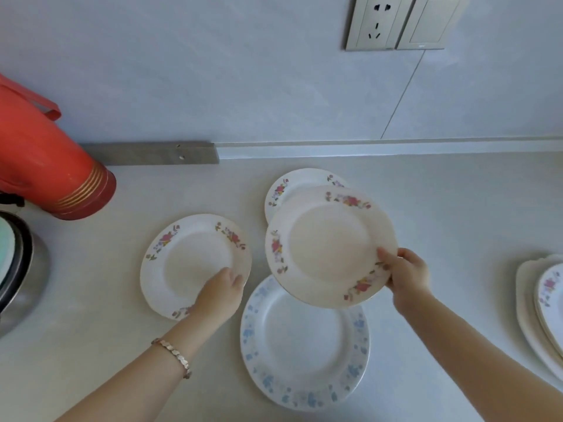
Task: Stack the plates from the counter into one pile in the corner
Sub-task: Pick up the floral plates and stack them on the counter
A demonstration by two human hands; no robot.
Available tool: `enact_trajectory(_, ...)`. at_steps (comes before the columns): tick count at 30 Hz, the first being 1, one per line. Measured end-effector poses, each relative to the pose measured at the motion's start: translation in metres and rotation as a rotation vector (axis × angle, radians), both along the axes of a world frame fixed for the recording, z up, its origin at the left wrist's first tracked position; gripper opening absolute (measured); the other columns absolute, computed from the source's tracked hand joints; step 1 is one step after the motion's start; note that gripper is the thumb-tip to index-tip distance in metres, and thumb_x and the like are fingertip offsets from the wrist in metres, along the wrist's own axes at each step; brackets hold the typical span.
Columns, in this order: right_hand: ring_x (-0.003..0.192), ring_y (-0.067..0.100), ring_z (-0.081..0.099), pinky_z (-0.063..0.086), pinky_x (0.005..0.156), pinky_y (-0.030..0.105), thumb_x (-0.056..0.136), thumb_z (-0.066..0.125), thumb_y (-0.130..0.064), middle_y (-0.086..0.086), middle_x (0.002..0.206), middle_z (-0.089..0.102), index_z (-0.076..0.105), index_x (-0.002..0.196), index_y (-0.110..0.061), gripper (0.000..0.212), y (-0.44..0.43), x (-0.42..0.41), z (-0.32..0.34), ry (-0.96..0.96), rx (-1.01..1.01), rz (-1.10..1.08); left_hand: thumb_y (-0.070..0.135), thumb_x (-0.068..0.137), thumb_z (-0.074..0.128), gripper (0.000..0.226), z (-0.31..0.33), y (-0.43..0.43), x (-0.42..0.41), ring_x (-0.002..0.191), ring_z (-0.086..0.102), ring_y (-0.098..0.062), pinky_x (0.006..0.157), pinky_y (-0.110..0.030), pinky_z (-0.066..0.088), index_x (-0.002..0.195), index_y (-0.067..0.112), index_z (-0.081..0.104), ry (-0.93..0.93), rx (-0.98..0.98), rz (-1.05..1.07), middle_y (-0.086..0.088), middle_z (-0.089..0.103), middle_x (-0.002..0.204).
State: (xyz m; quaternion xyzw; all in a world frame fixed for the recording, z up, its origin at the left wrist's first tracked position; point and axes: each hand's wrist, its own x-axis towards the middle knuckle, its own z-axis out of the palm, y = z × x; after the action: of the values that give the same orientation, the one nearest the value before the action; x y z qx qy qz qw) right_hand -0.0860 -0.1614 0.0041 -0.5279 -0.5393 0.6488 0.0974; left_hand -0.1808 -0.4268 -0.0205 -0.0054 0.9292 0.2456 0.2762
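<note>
Pinches a raised round white rose-patterned plate (326,242) with right hand (406,275); grips matching plate (185,257), lying flat, with left hand (219,292).

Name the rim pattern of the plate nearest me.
Pale blue flowers on the plate, head view.

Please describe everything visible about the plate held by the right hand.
The held plate is round, white, glossy like ceramic, with pink flower sprays on its rim. The right hand pinches its near right edge, thumb on top. It hangs tilted, overlapping in view a floral plate behind and a blue-patterned plate below.
</note>
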Motion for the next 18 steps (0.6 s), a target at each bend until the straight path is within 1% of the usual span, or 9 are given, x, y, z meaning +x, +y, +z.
enact_trajectory(3, 0.059, 0.021, 0.048, 0.049, 0.053, 0.028, 0.084, 0.061, -0.005, 0.007, 0.067, 0.051, 0.045, 0.063, -0.010, 0.027, 0.024, 0.020, 0.001, -0.002, -0.020, -0.108, 0.038, 0.095, 0.039, 0.040, -0.014, 0.022, 0.018, 0.109, 0.057, -0.029, 0.081, -0.031, 0.040, 0.116, 0.006, 0.050, -0.131, -0.089, -0.148, -0.013, 0.061, 0.116)
enact_trajectory(7, 0.060, 0.020, 0.049, 0.048, 0.056, 0.028, 0.083, 0.063, -0.005, 0.007, 0.067, 0.051, 0.044, 0.062, -0.011, 0.029, 0.040, 0.046, -0.003, -0.015, -0.022, -0.201, 0.044, 0.094, 0.042, 0.058, -0.022, 0.031, 0.023, 0.127, 0.048, -0.029, 0.099, -0.032, 0.038, 0.135, 0.003, 0.041, -0.149, -0.107, -0.119, -0.014, 0.051, 0.136)
enact_trajectory(8, 0.060, 0.020, 0.049, 0.048, 0.056, 0.028, 0.083, 0.063, -0.005, 0.007, 0.067, 0.051, 0.044, 0.061, -0.010, 0.029, 0.042, 0.053, -0.003, -0.015, -0.020, -0.215, 0.043, 0.095, 0.041, 0.053, -0.023, 0.031, 0.023, 0.125, 0.050, -0.029, 0.098, -0.033, 0.038, 0.129, 0.004, 0.046, -0.130, -0.087, -0.117, -0.013, 0.055, 0.129)
enact_trajectory(9, 0.059, 0.019, 0.050, 0.048, 0.055, 0.027, 0.084, 0.063, -0.005, 0.006, 0.066, 0.051, 0.044, 0.061, -0.010, 0.030, 0.045, 0.059, -0.002, -0.010, -0.018, -0.225, 0.042, 0.096, 0.040, 0.042, -0.023, 0.032, 0.023, 0.117, 0.054, -0.029, 0.091, -0.033, 0.039, 0.114, 0.007, 0.053, -0.110, -0.047, -0.115, -0.010, 0.060, 0.113)
enact_trajectory(10, 0.059, 0.019, 0.049, 0.048, 0.054, 0.026, 0.084, 0.062, -0.005, 0.006, 0.066, 0.051, 0.044, 0.061, -0.010, 0.030, 0.047, 0.067, -0.002, -0.004, -0.017, -0.235, 0.041, 0.096, 0.039, 0.031, -0.023, 0.033, 0.024, 0.105, 0.057, -0.027, 0.083, -0.032, 0.038, 0.092, 0.013, 0.053, -0.087, -0.003, -0.112, -0.004, 0.058, 0.091)
enact_trajectory(11, 0.058, 0.018, 0.049, 0.048, 0.053, 0.025, 0.084, 0.062, -0.004, 0.006, 0.065, 0.050, 0.044, 0.061, -0.010, 0.030, 0.050, 0.074, -0.001, 0.005, -0.020, -0.248, 0.038, 0.097, 0.039, 0.029, -0.022, 0.035, 0.024, 0.093, 0.054, -0.023, 0.076, -0.030, 0.035, 0.076, 0.019, 0.045, -0.057, 0.044, -0.096, 0.002, 0.049, 0.076)
enact_trajectory(12, 0.057, 0.018, 0.048, 0.049, 0.050, 0.023, 0.084, 0.062, -0.004, 0.005, 0.065, 0.050, 0.043, 0.061, -0.011, 0.030, 0.053, 0.080, 0.000, 0.019, -0.027, -0.262, 0.036, 0.097, 0.041, 0.033, -0.020, 0.037, 0.025, 0.085, 0.049, -0.020, 0.071, -0.030, 0.032, 0.067, 0.021, 0.036, -0.028, 0.091, -0.075, 0.005, 0.042, 0.069)
enact_trajectory(15, 0.057, 0.018, 0.047, 0.048, 0.042, 0.017, 0.084, 0.062, -0.003, 0.005, 0.064, 0.049, 0.044, 0.061, -0.010, 0.030, 0.067, 0.101, 0.004, 0.076, -0.051, -0.288, 0.030, 0.096, 0.045, 0.038, -0.010, 0.046, 0.029, 0.064, 0.038, -0.019, 0.056, -0.031, 0.028, 0.064, 0.014, 0.031, 0.060, 0.235, -0.036, -0.001, 0.037, 0.063)
enact_trajectory(18, 0.059, 0.018, 0.045, 0.044, 0.054, 0.025, 0.084, 0.061, -0.002, 0.003, 0.062, 0.047, 0.042, 0.059, -0.012, 0.033, 0.089, 0.122, 0.009, 0.134, -0.077, -0.323, 0.026, 0.095, 0.047, 0.038, 0.006, 0.064, 0.032, 0.056, 0.030, -0.016, 0.053, -0.030, 0.026, 0.064, 0.012, 0.029, 0.148, 0.306, -0.041, -0.002, 0.034, 0.060)
